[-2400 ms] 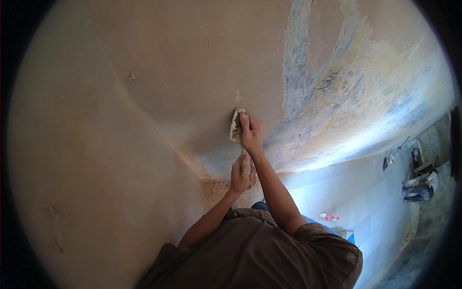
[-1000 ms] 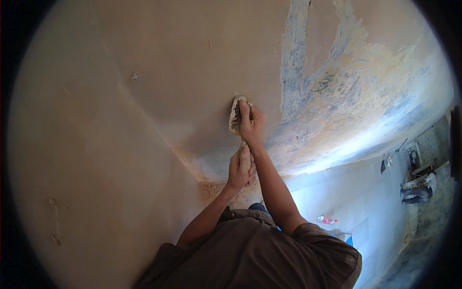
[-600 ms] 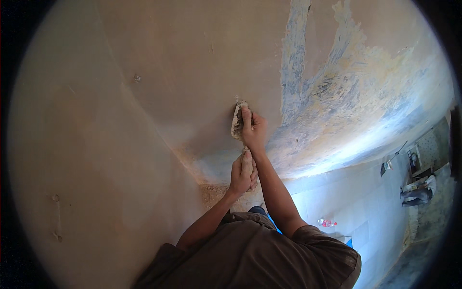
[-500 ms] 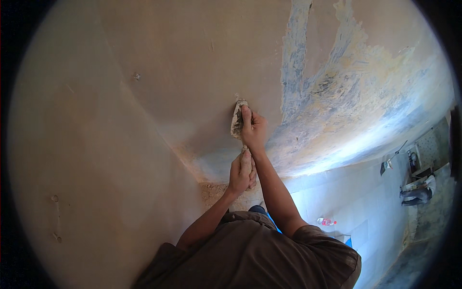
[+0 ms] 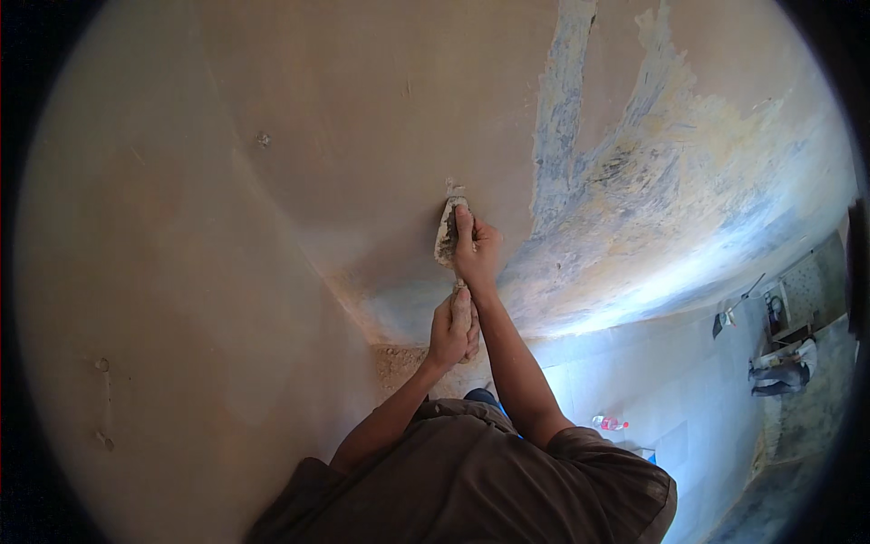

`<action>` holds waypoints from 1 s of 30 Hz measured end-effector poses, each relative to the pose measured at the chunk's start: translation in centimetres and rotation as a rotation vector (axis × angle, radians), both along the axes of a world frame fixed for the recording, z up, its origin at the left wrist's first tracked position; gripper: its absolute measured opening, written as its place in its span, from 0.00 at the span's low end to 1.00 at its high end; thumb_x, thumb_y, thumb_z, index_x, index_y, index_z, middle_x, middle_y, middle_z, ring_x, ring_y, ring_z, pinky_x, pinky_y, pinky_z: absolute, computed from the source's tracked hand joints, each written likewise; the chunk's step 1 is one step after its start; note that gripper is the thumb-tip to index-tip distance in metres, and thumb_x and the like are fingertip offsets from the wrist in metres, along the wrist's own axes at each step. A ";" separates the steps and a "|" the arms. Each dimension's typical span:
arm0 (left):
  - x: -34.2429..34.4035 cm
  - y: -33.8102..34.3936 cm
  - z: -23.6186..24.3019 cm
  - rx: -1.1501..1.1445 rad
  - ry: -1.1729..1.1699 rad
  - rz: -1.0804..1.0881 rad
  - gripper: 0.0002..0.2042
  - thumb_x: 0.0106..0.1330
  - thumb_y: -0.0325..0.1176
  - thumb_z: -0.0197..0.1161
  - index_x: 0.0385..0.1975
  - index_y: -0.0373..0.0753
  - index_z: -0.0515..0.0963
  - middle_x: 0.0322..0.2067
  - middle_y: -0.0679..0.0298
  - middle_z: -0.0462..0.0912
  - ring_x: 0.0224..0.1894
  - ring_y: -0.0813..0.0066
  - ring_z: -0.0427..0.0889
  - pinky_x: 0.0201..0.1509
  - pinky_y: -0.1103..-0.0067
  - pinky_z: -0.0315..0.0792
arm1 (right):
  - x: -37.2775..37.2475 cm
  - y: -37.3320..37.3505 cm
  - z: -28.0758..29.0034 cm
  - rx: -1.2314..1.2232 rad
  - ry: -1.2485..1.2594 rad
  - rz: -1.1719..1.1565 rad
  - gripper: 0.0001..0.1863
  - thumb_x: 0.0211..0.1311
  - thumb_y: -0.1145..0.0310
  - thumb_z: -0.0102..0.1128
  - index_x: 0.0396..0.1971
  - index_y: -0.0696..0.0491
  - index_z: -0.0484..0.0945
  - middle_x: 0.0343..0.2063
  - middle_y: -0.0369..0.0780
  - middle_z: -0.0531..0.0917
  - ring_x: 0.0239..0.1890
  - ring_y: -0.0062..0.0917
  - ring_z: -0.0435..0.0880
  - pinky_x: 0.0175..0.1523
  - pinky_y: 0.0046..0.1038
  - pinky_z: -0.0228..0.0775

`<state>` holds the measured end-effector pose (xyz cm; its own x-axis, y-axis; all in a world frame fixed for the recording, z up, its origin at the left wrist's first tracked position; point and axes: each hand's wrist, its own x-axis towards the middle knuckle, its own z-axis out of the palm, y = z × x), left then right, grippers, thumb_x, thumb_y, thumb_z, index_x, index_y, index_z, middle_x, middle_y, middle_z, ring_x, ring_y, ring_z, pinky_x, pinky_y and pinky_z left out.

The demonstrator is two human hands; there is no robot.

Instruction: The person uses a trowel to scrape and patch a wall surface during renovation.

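A putty knife (image 5: pixel 446 238) with a plaster-crusted, pale and dark blade stands upright in the middle, its tip against the brownish wall (image 5: pixel 362 109). My left hand (image 5: pixel 451 331) is closed round its handle below. Higher up, my right hand (image 5: pixel 478 249) grips the blade's right side, its thumb lying along the blade face and the fingers curled behind. Just above the tip, a small patch of pale filler (image 5: pixel 456 188) shows on the wall. The knife's far face and part of its handle are hidden by my hands.
A wall corner (image 5: pixel 313 263) runs down on the left. Rough pale and blue-grey patches (image 5: pixel 634 172) cover the wall at right. Rubble (image 5: pixel 396 363) lies at the corner's foot. On the floor at right is a clear bottle with red (image 5: pixel 610 422); farther off, a person (image 5: pixel 784 372).
The blade tip has slid slightly down the wall, and more of the pale filler patch shows above it. Both hands keep their grip. The view has shifted a little.
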<state>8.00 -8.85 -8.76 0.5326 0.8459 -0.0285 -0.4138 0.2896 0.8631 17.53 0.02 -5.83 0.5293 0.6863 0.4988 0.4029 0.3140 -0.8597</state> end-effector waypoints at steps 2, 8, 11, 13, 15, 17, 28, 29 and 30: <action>-0.2 0.1 1.1 -0.030 -0.017 -0.025 0.21 0.74 0.51 0.38 0.27 0.41 0.62 0.09 0.70 0.59 0.06 0.82 0.58 0.08 0.82 0.56 | 0.0 -0.2 0.5 -0.023 -0.001 -0.011 0.25 0.68 0.58 0.54 0.13 0.59 0.73 0.09 0.28 0.66 0.15 0.10 0.60 0.19 0.23 0.49; 0.2 -0.4 0.5 -0.005 -0.012 0.016 0.21 0.74 0.52 0.38 0.27 0.41 0.62 0.09 0.70 0.59 0.06 0.82 0.57 0.08 0.82 0.55 | -0.2 -0.7 1.2 -0.062 0.004 0.011 0.26 0.67 0.54 0.54 0.16 0.60 0.74 0.07 0.35 0.65 0.15 0.14 0.61 0.20 0.27 0.53; 0.0 -0.2 0.5 0.003 -0.044 -0.002 0.21 0.73 0.52 0.40 0.26 0.40 0.62 0.09 0.70 0.59 0.05 0.83 0.57 0.08 0.82 0.56 | -0.5 -0.8 1.6 -0.029 0.058 0.009 0.26 0.67 0.55 0.54 0.16 0.60 0.74 0.08 0.35 0.65 0.15 0.14 0.61 0.20 0.26 0.54; 0.5 0.0 1.3 -0.013 -0.046 0.005 0.21 0.73 0.52 0.41 0.26 0.40 0.62 0.09 0.70 0.60 0.05 0.83 0.58 0.08 0.82 0.56 | -0.2 -0.3 2.6 -0.053 0.029 0.009 0.25 0.67 0.55 0.54 0.17 0.61 0.74 0.08 0.35 0.65 0.16 0.14 0.61 0.20 0.26 0.54; 0.4 0.0 1.6 -0.031 -0.043 0.010 0.21 0.73 0.53 0.41 0.26 0.41 0.62 0.09 0.70 0.60 0.05 0.83 0.58 0.08 0.82 0.56 | -0.4 -0.4 2.5 -0.044 0.033 0.007 0.25 0.67 0.55 0.54 0.16 0.60 0.74 0.08 0.35 0.65 0.15 0.14 0.61 0.20 0.26 0.54; 0.3 -0.1 1.3 -0.040 -0.039 0.010 0.21 0.73 0.53 0.41 0.26 0.41 0.62 0.09 0.70 0.60 0.05 0.83 0.58 0.08 0.82 0.56 | -0.4 -0.6 1.9 -0.032 0.035 -0.004 0.26 0.67 0.55 0.55 0.16 0.60 0.74 0.08 0.35 0.65 0.15 0.14 0.61 0.20 0.26 0.54; -0.1 -0.2 1.2 0.017 0.019 0.009 0.22 0.73 0.53 0.37 0.26 0.41 0.62 0.09 0.70 0.58 0.06 0.83 0.58 0.08 0.81 0.57 | -0.3 -0.3 1.2 -0.043 0.024 -0.005 0.26 0.68 0.58 0.54 0.13 0.59 0.72 0.09 0.28 0.66 0.15 0.10 0.59 0.19 0.23 0.50; -0.2 -0.2 1.1 -0.014 0.016 -0.012 0.22 0.73 0.53 0.37 0.26 0.41 0.62 0.09 0.70 0.59 0.06 0.83 0.58 0.08 0.81 0.57 | -0.3 -0.3 0.8 -0.043 0.023 -0.005 0.26 0.68 0.58 0.54 0.13 0.59 0.72 0.09 0.28 0.66 0.15 0.10 0.59 0.19 0.23 0.50; -0.2 -0.2 1.1 -0.014 0.015 -0.011 0.22 0.73 0.53 0.37 0.26 0.41 0.62 0.09 0.70 0.59 0.06 0.83 0.58 0.08 0.81 0.57 | -0.2 -0.2 0.3 -0.024 0.037 -0.014 0.26 0.68 0.58 0.54 0.12 0.59 0.72 0.09 0.27 0.66 0.15 0.10 0.59 0.19 0.23 0.50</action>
<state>7.81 -9.02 -7.64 0.5415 0.8393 -0.0482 -0.3979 0.3064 0.8648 17.31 -0.19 -5.56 0.5563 0.6903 0.4626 0.3752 0.2881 -0.8810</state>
